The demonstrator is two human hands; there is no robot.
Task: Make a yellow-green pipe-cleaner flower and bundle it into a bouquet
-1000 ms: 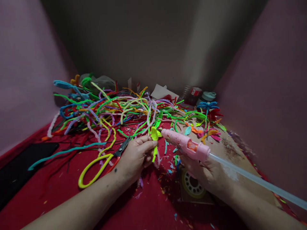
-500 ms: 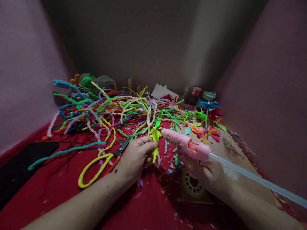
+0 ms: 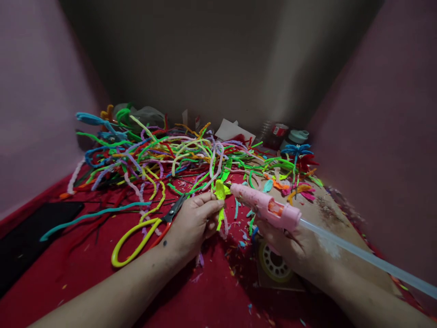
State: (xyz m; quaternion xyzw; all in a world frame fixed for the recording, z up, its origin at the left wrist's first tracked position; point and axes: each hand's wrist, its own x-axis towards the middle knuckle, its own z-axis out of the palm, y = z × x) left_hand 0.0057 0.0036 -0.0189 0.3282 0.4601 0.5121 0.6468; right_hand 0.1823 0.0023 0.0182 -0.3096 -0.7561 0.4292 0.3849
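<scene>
Between the thumb and fingers of my left hand (image 3: 196, 216) is a yellow-green pipe-cleaner flower (image 3: 221, 191), its petals up and thin ends hanging below. My right hand (image 3: 290, 241) is wrapped around a pink glue gun (image 3: 266, 205), whose dark nozzle points left at the flower's edge; I cannot tell whether it touches. From the gun's back a long translucent glue stick (image 3: 368, 259) runs out to the right. Scissors (image 3: 150, 232) with yellow and orange handles lie beside my left wrist, partly hidden by it.
A tangled heap of colourful pipe cleaners (image 3: 170, 150) spreads across the back of the red cloth (image 3: 88, 282). A black flat object (image 3: 41, 241) lies at left. On the right are a blue pipe-cleaner flower (image 3: 296, 149), a jar with a pale lid (image 3: 297, 135) and a tape roll (image 3: 275, 262).
The yellow-green flower has tilted slightly in my left hand, and the glue gun's nozzle has shifted a little to the right. Both hands keep their holds.
</scene>
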